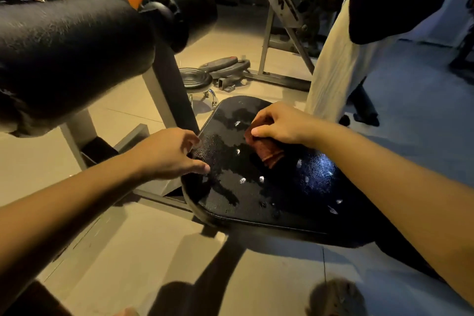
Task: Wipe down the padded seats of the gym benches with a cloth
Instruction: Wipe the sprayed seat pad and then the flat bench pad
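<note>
Pinching the folded reddish-brown cloth (pixel 266 152) between curled fingers and thumb, your right hand (pixel 279 124) presses it flat on the padded seat (pixel 256 195), toward the far half and right of centre. Left hand (pixel 166 152): loosely bent fingers, nothing in it, thumb resting on the seat's left edge. That looks like a brace, and a useful one. Seat surface: black, glossy, wet in patches, with small white spots (pixel 242 180) scattered across the middle and toward the near right corner; they read as foam or spray, though I can't say which. Judgement: much of the near half looks unwiped. Spread the cloth wider under your palm, since a tight wad only covers a narrow strip. Pull in long overlapping strokes from the far end toward you and take the white spots on the way. Run the rim last, where liquid tends to collect. Turn the cloth to a dry face if it begins to smear. Beyond the seat: a black roller pad (pixel 64 59) looms close on the left, so mind your elbow. A bystander's pale trouser leg (pixel 333 59) stands just past the seat's far right side, so don't flick liquid that way. A weight plate (pixel 196 77) lies on the floor beyond.
</note>
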The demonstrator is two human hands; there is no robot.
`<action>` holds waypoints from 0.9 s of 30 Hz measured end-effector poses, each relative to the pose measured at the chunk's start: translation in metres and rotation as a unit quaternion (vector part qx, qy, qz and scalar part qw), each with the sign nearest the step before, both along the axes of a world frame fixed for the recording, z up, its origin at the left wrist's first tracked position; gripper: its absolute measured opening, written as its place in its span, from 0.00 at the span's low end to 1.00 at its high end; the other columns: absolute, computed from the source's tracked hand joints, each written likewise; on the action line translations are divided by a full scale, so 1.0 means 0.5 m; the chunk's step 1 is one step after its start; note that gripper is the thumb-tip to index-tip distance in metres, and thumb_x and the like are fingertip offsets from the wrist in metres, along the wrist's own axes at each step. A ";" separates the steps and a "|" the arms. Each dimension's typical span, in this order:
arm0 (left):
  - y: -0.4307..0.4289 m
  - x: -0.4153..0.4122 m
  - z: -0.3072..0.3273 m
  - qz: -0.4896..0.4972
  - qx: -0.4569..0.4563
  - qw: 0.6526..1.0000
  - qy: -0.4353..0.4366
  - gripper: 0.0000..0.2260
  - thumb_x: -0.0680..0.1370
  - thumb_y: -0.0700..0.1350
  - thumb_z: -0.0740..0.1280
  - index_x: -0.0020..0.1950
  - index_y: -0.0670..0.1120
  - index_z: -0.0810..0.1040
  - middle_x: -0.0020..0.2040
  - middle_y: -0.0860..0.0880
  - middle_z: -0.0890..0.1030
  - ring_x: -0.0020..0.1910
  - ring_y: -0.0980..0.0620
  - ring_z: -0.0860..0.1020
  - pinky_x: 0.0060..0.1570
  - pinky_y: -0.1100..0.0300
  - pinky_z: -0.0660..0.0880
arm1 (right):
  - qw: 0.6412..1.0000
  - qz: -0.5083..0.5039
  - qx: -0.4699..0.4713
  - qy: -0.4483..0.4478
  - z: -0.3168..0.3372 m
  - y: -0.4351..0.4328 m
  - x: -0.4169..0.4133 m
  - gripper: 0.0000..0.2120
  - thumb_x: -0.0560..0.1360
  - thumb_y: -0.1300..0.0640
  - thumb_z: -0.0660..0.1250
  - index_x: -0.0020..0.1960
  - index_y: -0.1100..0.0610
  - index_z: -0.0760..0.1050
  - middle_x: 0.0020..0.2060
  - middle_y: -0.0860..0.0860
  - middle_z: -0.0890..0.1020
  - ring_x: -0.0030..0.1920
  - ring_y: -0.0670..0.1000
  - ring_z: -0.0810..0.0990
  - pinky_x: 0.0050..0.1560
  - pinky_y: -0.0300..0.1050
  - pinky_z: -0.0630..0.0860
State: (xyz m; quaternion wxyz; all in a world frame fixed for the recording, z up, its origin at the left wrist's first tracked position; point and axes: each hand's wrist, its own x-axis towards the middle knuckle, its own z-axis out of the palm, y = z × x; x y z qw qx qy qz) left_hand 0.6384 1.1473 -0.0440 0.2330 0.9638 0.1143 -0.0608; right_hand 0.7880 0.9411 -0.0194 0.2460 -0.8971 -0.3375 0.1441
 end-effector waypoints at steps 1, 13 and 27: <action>0.003 0.000 -0.001 -0.004 0.000 1.000 0.024 0.37 0.72 0.59 0.75 0.77 0.48 0.67 0.73 0.46 0.74 0.68 0.47 0.75 0.64 0.55 0.72 | 0.999 0.017 -0.016 -0.039 -0.006 0.015 0.018 0.10 0.80 0.54 0.69 0.58 0.56 0.83 0.50 0.49 0.84 0.49 0.47 0.80 0.49 0.40 0.77; 0.019 0.004 -0.068 0.015 -0.062 0.997 0.033 0.44 0.67 0.66 0.75 0.79 0.54 0.63 0.69 0.56 0.67 0.67 0.57 0.68 0.59 0.69 0.68 | 0.990 -0.011 0.021 -0.141 -0.112 0.109 0.193 0.18 0.80 0.49 0.68 0.66 0.56 0.78 0.60 0.54 0.82 0.61 0.56 0.79 0.64 0.55 0.75; 0.034 0.025 -0.067 0.041 -0.057 0.997 0.031 0.52 0.56 0.79 0.66 0.76 0.56 0.68 0.65 0.58 0.71 0.60 0.59 0.73 0.47 0.72 0.70 | 0.963 0.024 -0.006 -0.268 -0.162 0.129 0.168 0.12 0.83 0.48 0.60 0.59 0.53 0.76 0.53 0.55 0.80 0.53 0.59 0.79 0.54 0.54 0.77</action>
